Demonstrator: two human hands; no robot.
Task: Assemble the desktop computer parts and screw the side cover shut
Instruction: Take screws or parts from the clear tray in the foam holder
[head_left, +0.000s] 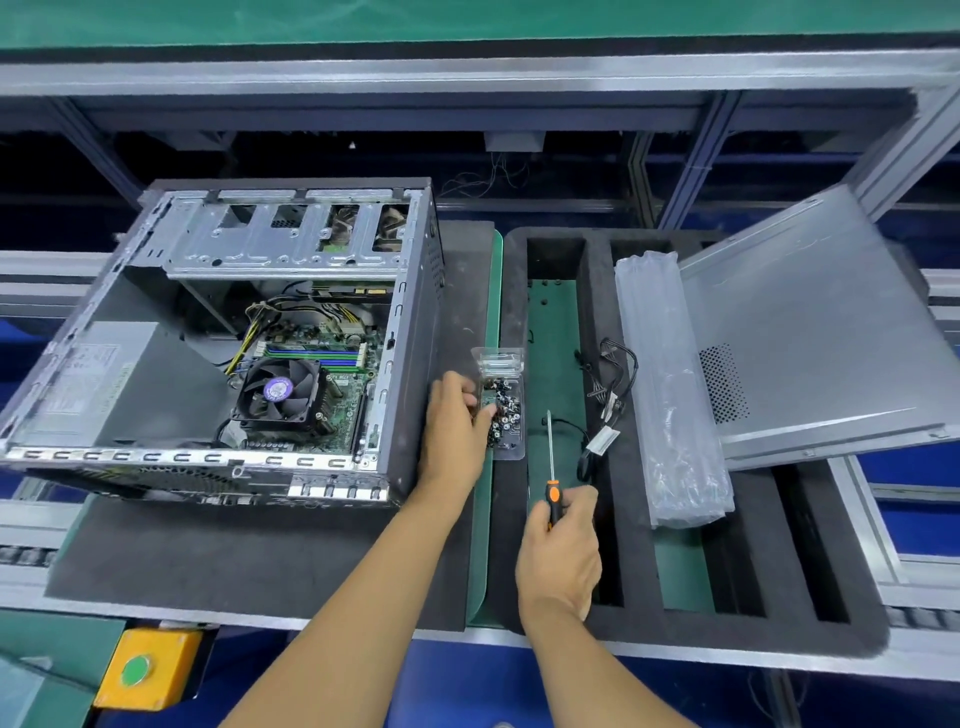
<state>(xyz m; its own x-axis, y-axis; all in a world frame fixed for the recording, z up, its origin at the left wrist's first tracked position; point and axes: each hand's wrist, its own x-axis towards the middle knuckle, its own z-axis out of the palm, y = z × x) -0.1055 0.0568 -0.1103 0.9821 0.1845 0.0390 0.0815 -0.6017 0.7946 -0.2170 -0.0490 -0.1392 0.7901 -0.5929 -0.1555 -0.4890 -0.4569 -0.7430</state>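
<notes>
Aluminium framing (467, 78) runs across the back of my view, and below it two black foam pads sit side by side on a green-topped bench. On the foam mat (234, 551) to my left lies the desktop computer case (218, 338), open side up, so I look straight down onto the motherboard (332, 374), the CPU cooler fan (280, 389) and the grey power supply (88, 379) at the left end. A metal drive cage (291, 239) spans the far part of the case.

To the right is a slotted foam tray (753, 597). The grey side cover (810, 332) is off the case and rests tilted across the tray's far right corner. Just beside it, a long clear plastic bag (670, 389) lies along the tray, and a bundle of black cables (608, 400) sits in the slot next to it.

Between case and tray is a clear plastic box of screws (504, 410). My left hand (457, 431) reaches into it with fingertips curled at the screws; I cannot tell whether a screw is actually pinched. My right hand (561, 551) grips the orange-and-black handle of a screwdriver (551, 467), whose shaft points away from me over the tray's green slot.

At the lower left, a yellow box with a green button (150, 670) sits at the bench edge.
</notes>
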